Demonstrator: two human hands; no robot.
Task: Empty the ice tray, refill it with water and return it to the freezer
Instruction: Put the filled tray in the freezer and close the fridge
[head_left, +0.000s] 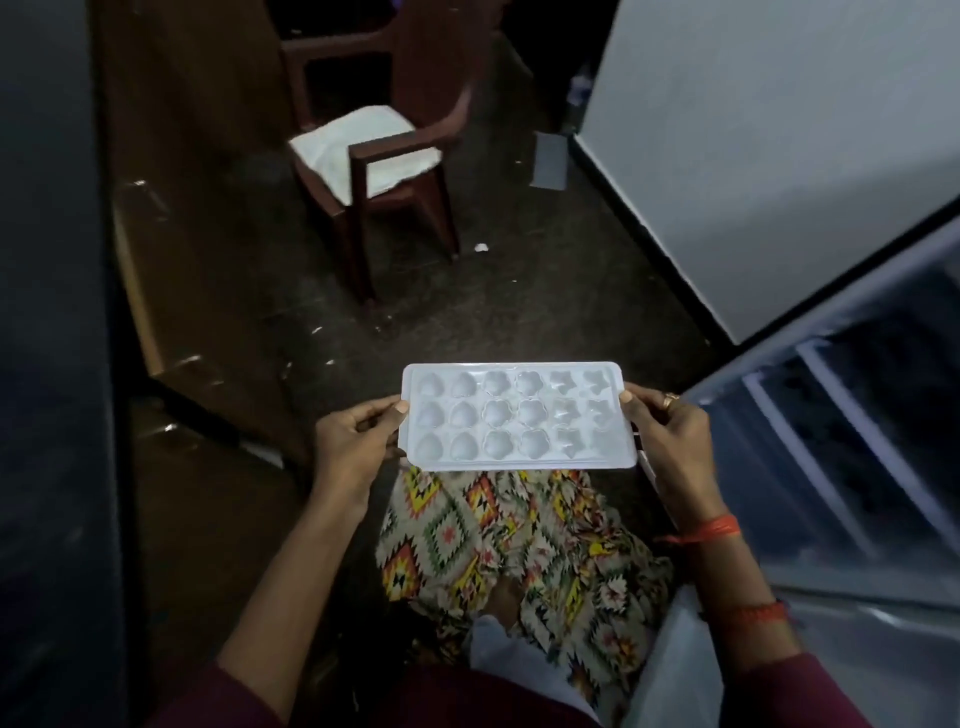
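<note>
A white plastic ice tray (519, 415) with heart, flower and star shaped cells is held level in front of me, above my patterned trousers. My left hand (358, 441) grips its left short edge, thumb on top. My right hand (665, 431), wearing a ring, grips the right short edge the same way. The cells look whitish; whether they hold ice or water is unclear. The open fridge door (841, 467) with its shelf rails lies to my right.
A brown chair (379, 156) with a white cloth on the seat stands ahead on the dark floor. A wooden cabinet (171, 208) runs along the left. A white wall (753, 156) rises at the right. Small white scraps lie on the floor.
</note>
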